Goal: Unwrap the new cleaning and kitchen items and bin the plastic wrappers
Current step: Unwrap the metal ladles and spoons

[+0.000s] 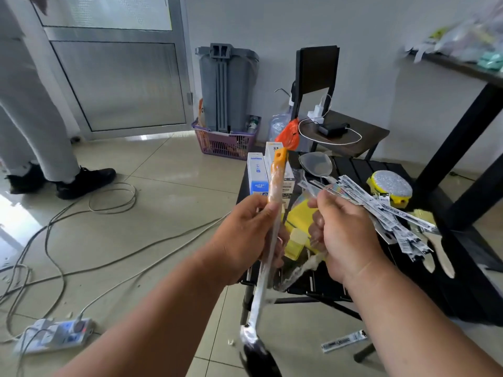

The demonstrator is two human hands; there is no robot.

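Two hands share the work: the left hand (245,235) grips a long orange-handled utensil (273,197) sheathed in glossy film above the dark slatted surface (362,165), while the right hand (345,235) clutches crumpled clear wrappers (302,268) and stiff printed label strips (386,210). Best to peel the clingy film lengthwise, holding the handle firm.

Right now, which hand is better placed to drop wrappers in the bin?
The right hand: it already holds the bunch of black-and-white printed wrappers, while the left hand grips the plastic-wrapped orange-handled utensil.
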